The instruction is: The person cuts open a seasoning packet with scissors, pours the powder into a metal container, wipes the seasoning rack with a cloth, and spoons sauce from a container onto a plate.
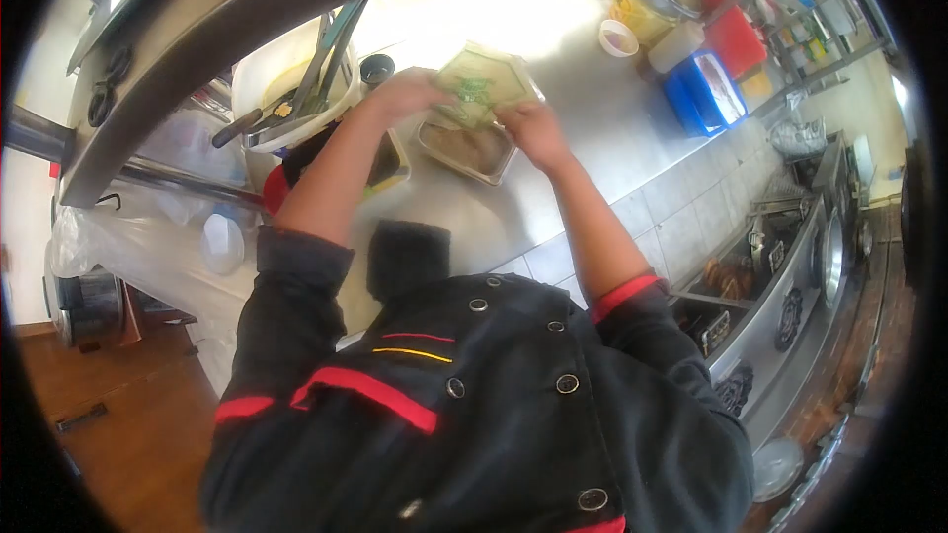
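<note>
Pale packet with green print [474, 89], held over the far part of a rectangular container of brown contents [464, 150] on the metal worktop [583, 118]. The left hand [410, 94] is closed on the packet's left edge; the right hand [536, 135] pinches its lower right corner. Whether the packet is open cannot be told. Sound handling, in judgement, requires even tension between both grips and fingers clear of the contents. Leftward stands a white tub [259, 74] with long-handled utensils [331, 54].
</note>
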A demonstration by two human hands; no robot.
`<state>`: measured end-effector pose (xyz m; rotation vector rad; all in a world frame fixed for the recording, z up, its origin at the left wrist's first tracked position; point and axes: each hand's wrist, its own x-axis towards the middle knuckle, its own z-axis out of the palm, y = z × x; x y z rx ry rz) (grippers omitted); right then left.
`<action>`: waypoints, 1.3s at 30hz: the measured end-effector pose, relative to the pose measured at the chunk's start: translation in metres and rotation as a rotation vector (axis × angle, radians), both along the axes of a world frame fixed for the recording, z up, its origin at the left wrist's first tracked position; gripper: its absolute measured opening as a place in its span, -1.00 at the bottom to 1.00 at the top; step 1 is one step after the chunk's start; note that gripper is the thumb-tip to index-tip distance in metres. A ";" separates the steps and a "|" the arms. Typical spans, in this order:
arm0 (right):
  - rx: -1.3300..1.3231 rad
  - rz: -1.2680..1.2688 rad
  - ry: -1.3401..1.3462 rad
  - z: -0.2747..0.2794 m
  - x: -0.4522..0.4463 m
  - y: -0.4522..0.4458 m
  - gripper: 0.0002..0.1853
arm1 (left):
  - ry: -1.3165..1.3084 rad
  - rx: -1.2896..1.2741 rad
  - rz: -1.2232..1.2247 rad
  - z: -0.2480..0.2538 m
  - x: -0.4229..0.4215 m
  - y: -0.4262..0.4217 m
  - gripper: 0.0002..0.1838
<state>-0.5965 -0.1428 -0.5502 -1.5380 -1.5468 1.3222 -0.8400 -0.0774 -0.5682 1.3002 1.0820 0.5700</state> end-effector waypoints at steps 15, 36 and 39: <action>0.001 0.001 -0.035 -0.016 0.011 -0.009 -0.77 | 0.058 0.045 -0.045 0.026 0.019 -0.013 -0.63; -0.056 -0.075 0.102 -0.048 0.017 -0.013 -0.75 | -0.055 -0.030 -0.018 0.030 0.025 -0.021 -0.62; -0.064 -0.071 0.052 -0.049 0.012 -0.014 -0.71 | 0.022 0.024 -0.021 0.017 0.024 -0.018 -0.64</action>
